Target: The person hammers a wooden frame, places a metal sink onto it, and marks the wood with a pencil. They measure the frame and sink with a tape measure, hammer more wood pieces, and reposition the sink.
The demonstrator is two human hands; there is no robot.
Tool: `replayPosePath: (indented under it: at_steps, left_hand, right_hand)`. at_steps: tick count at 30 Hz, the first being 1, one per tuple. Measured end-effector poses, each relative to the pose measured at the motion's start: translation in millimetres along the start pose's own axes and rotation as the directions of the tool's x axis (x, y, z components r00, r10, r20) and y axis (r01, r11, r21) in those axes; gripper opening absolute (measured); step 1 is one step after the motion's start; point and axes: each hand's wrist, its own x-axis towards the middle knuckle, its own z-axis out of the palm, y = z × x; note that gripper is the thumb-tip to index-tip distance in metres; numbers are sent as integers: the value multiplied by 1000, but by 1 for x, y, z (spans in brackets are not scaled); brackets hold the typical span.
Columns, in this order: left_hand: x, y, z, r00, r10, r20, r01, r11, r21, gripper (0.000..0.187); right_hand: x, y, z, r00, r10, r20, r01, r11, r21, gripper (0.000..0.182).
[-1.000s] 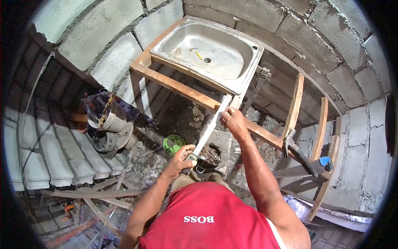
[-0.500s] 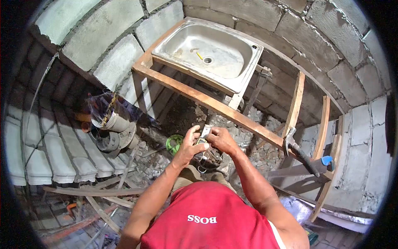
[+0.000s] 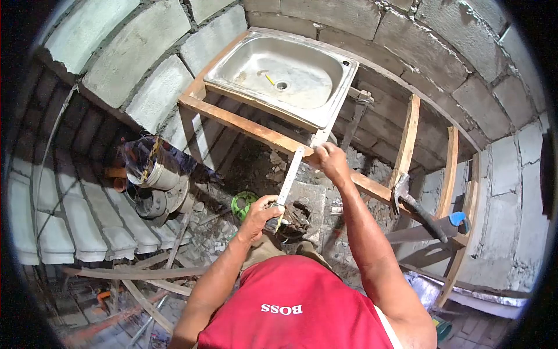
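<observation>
Now, in the head view, your left hand [image 3: 260, 216] is wrapped tight around the case of the tape measure [image 3: 274, 214], low down, just above the dark bucket [image 3: 296, 218] on the rubble. Your right hand [image 3: 330, 158] pinches the end of the steel blade [image 3: 292, 174] against the front timber rail [image 3: 250, 125] of the frame, right under the near corner of the stainless sink [image 3: 279, 78]. The blade runs taut and slanted between your two hands. A hammer [image 3: 415, 206] hangs by its head on the same rail further right, well apart from your right hand, and a green lid [image 3: 244, 203] lies on the debris just left of your left hand.

Mind the risks. If your right-hand pinch slackens, the sprung blade will likely snap back toward your left fingers, and its edge can cut. The slant also matters: a blade that is not square to the rail would probably give a false reading. Knocking the rail could shake the hammer loose onto the rubble by your legs.

Compared with half a second ago, the blade is drawn out again: then both hands were together low over the bucket with the tape nearly wound in. Your right hand has gone back up to the rail, much as it stood a second ago.
</observation>
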Motion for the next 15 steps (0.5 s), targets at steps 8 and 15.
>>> replayPosePath:
  at_steps: [8,15]
  left_hand:
    - [17,7,22,995,103,-13,-103,995,-8,32]
    - [52,-3,66,790,503,-350,-478,863,163,34]
  right_hand:
    - [-14,-4,-6,977,144,160,-181,953,245,33]
    - [-90,-36,18,941,-136,311,-12,901,433,72]
